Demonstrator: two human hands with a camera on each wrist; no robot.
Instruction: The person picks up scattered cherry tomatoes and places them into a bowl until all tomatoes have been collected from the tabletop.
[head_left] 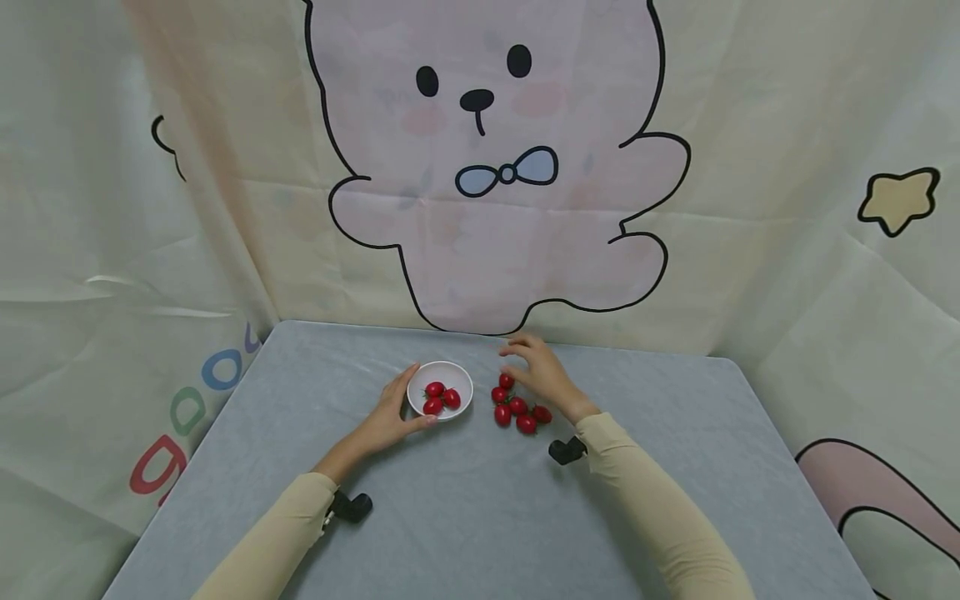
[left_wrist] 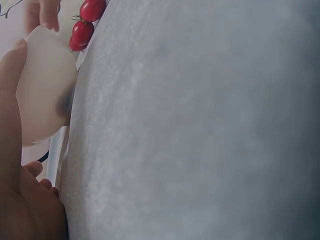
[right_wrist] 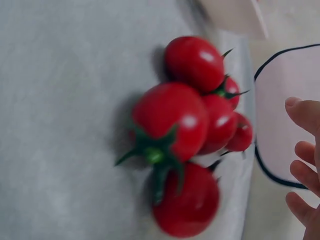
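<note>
My left hand (head_left: 384,423) holds a small white bowl (head_left: 456,374) from its left side, the thumb at the near rim and the fingers around the far side. Three red cherry tomatoes (head_left: 452,398) lie inside it. In the left wrist view the bowl's outer wall (left_wrist: 47,90) shows beside my thumb. To the right of the bowl, several cherry tomatoes (head_left: 517,406) with green stems sit grouped on the table. My right hand (head_left: 546,377) hovers over the far end of this group, its fingers apart and gripping nothing. The right wrist view shows these tomatoes (right_wrist: 170,117) close up.
A grey-blue cloth covers the table (head_left: 465,525). Behind it hangs a pale curtain (head_left: 765,275) printed with a cartoon bear (head_left: 487,250). Each wrist carries a small black camera, one at the left sleeve (head_left: 352,507), one at the right (head_left: 567,451).
</note>
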